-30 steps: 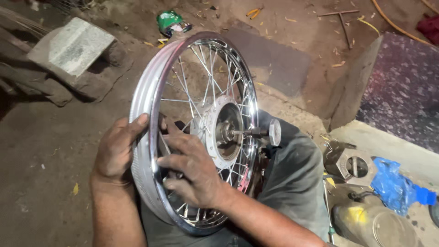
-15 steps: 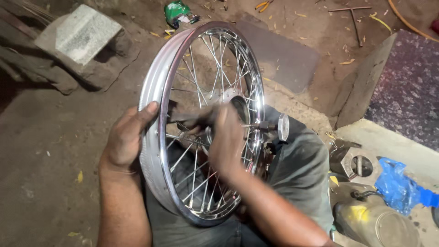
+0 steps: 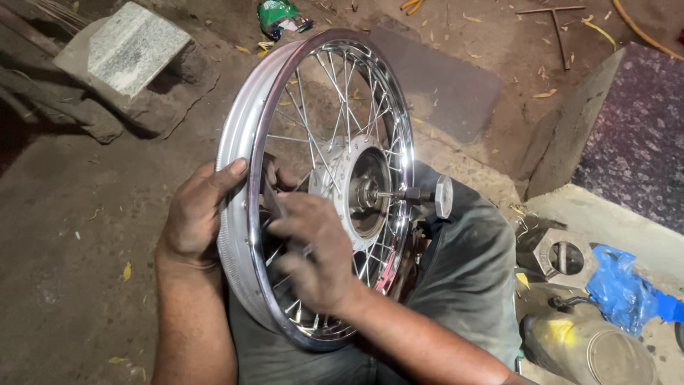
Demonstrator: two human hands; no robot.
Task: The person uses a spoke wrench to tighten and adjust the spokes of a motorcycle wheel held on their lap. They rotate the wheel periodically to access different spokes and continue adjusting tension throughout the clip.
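Note:
A chrome spoked wheel [image 3: 235, 128] stands upright on my lap, resting against my grey trouser leg [image 3: 470, 278]. Its hub [image 3: 367, 192] faces right, and an axle with a large nut [image 3: 443, 196] sticks out of it. My left hand [image 3: 196, 217] grips the rim from the outside, thumb hooked over the edge. Reaching across the near face of the wheel, my right hand [image 3: 313, 249] is slightly blurred. Its fingers are pinched on a spoke close to the rim, just beside my left thumb.
Dirt floor all around. A grey stone block [image 3: 132, 46] lies at the far left and a green packet [image 3: 281, 16] beyond the wheel. At the right are a speckled slab [image 3: 634, 135], a hexagonal metal part [image 3: 563, 257], a blue plastic bag [image 3: 627, 285] and a yellowish canister [image 3: 591, 349].
My right hand has swept along the spokes, up toward the hub and back down to the rim side. The left hand keeps its grip on the rim, and the wheel has shifted slightly.

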